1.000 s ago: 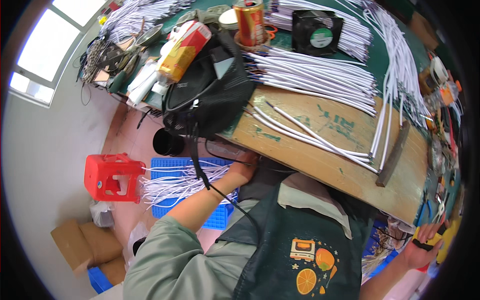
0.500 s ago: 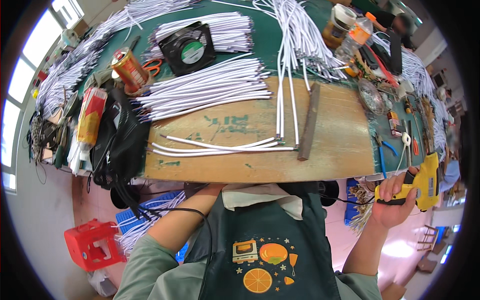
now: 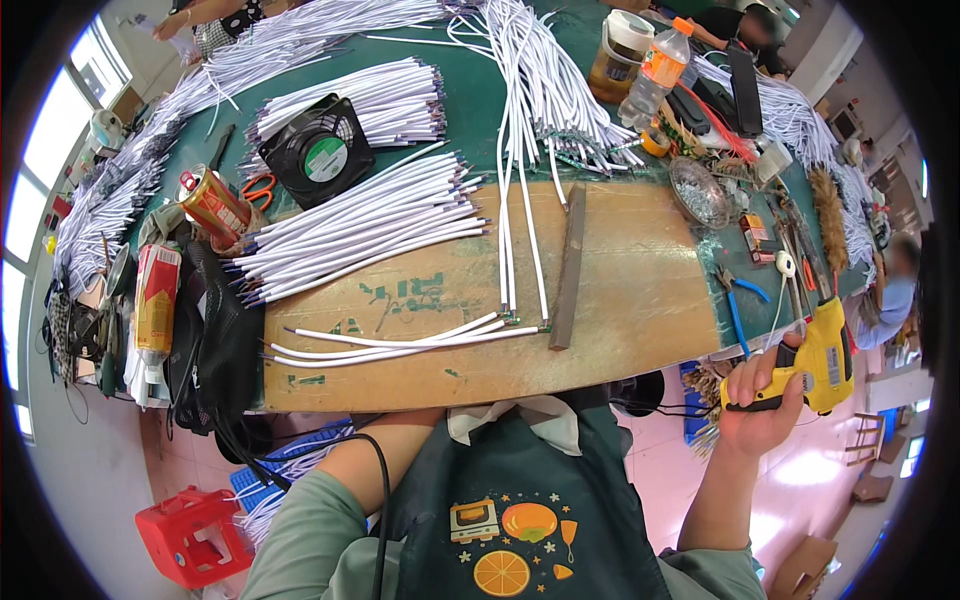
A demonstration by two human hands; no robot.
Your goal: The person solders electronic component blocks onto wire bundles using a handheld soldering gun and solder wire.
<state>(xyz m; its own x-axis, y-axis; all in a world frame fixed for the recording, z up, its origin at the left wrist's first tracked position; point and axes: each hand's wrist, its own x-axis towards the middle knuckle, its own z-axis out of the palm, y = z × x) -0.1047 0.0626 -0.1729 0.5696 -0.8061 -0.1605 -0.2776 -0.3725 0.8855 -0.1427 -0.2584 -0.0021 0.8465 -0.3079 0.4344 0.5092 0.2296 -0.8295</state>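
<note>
Off the table's right front corner, my right hand (image 3: 757, 402) is wrapped round the handle of a yellow and black gun-shaped power tool (image 3: 828, 358), held above the floor. My left forearm (image 3: 380, 462) reaches under the table's front edge, and the hand itself is hidden there. On the wooden board (image 3: 640, 290) before me, several white cables (image 3: 400, 350) lie crosswise. Their right ends meet several more white cables (image 3: 525, 240) running down from a large bundle. Beside those ends lies a narrow dark bar (image 3: 568, 270).
Stacked white cables (image 3: 360, 225), a black fan (image 3: 318, 155), a drink can (image 3: 215, 205) and a carton (image 3: 158, 300) stand at left. At right are blue-handled pliers (image 3: 738, 300), a glass dish (image 3: 700, 193) and a plastic bottle (image 3: 655, 75). A red stool (image 3: 195, 540) is on the floor.
My view has shifted, so the table sits lower and further left in the picture. My right hand still grips the yellow tool; the cables on the board lie as before.
</note>
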